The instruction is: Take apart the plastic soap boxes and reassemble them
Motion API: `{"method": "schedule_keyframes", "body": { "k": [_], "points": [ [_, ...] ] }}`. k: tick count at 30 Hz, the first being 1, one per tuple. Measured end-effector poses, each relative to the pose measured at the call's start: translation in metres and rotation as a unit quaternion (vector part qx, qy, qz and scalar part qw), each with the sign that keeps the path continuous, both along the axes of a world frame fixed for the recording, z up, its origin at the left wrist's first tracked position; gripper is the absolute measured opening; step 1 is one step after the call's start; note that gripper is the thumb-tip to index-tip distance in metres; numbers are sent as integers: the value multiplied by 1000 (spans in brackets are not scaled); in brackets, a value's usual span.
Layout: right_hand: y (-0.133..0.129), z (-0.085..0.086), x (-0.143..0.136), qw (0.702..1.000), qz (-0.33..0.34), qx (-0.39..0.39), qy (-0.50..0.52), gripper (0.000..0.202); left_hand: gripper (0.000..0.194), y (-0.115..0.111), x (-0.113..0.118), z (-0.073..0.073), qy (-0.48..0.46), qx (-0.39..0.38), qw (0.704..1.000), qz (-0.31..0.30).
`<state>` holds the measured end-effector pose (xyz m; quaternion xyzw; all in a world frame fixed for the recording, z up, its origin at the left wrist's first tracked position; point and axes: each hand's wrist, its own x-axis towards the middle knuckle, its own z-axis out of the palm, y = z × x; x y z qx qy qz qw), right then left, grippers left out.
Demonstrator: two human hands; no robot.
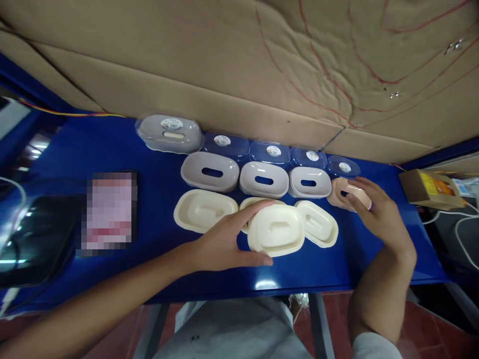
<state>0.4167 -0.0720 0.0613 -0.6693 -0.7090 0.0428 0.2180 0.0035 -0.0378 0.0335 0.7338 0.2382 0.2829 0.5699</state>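
My left hand grips a cream oval tray between thumb and fingers. It is raised over the table, its raised middle part facing me. A second cream tray lies to the left, another sits tilted to the right, and one is mostly hidden behind my left hand. At the right end of the row, my right hand has its thumb and fingers around a peach oval dish with a slot. Beside it stand three pale grey slotted dishes.
Several clear lids with round labels line the back, and a covered grey box stands at their left end. A phone-like device with a blurred screen lies left on the blue table. Cardboard walls the back; a small carton stands right.
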Motion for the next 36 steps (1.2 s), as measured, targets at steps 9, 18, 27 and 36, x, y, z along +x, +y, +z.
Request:
{"method": "schedule_keyframes", "body": {
  "k": [9,18,27,36],
  "points": [
    [-22,-4,-124,937,334,-85,54,119,107,-11,1,-4,23,20,1000,-4],
    [-23,-9,-116,952,288,-100,30,107,106,-7,-2,-12,77,167,983,-17],
    [-13,19,-49,998,18,46,-27,87,34,-7,0,-17,217,384,897,-26],
    [-87,-13,-4,996,-85,4,-32,58,27,-7,4,-21,245,397,884,-27]
  ]
}}
